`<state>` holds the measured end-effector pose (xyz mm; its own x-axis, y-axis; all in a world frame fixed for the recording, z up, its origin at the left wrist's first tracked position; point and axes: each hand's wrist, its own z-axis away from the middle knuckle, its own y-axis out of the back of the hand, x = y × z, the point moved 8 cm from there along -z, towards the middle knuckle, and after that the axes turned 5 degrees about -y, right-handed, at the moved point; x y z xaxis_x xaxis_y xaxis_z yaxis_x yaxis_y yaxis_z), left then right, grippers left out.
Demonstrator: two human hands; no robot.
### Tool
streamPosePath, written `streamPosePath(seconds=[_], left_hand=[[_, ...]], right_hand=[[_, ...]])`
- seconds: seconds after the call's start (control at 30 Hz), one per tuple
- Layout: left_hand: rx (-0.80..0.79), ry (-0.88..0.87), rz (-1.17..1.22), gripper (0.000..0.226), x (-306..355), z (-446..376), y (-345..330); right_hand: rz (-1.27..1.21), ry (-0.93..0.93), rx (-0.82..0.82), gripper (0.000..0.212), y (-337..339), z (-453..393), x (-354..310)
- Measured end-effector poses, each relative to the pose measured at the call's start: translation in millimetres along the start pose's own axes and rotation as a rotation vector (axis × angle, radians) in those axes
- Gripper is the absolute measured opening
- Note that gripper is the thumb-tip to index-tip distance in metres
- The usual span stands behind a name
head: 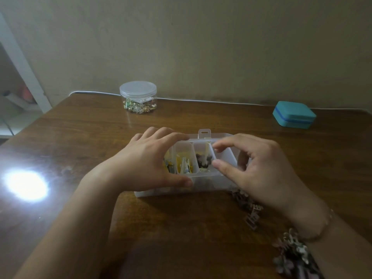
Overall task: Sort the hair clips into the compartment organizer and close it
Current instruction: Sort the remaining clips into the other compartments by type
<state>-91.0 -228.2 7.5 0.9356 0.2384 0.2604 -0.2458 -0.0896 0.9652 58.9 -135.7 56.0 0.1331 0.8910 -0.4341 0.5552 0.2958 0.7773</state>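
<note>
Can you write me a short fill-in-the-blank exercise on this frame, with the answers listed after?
1. The clear organizer sits on a wooden ____.
2. The left hand grips the organizer's ____ end.
3. The round jar by the wall has its lid ____.
4. The closed case at the far right is ____ in colour.
5. Loose hair clips lie on the table beside the ____ wrist.

Answers: table; left; on; teal; right

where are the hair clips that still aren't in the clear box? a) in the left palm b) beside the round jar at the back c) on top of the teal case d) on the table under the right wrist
d: loose flower clips lie on the table by the right hand and wrist, outside the clear box.
</note>
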Motion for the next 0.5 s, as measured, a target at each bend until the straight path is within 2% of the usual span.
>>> streamPosePath(seconds=[0.1, 0.17, 0.27, 0.4, 0.5], left_hand=[[-0.015, 0.006, 0.005, 0.104, -1, 0, -1], [-0.022, 0.011, 0.007, 0.104, -1, 0, -1], [-0.018, 0.008, 0.005, 0.103, -2, 0, -2], [-0.016, 0.01, -0.002, 0.104, -2, 0, -2], [-0.017, 0.014, -0.006, 0.104, -2, -1, -2]], right_hand=[[0.019, -0.005, -0.066, 0.02, 7, 8, 4], [0.088, -0.035, -0.201, 0.021, 7, 14, 6], [0.355, -0.074, -0.431, 0.03, -5, 25, 11], [0.553, -0.042, -0.527, 0.038, -21, 34, 6], [0.613, -0.002, -0.576, 0.033, -29, 40, 5]])
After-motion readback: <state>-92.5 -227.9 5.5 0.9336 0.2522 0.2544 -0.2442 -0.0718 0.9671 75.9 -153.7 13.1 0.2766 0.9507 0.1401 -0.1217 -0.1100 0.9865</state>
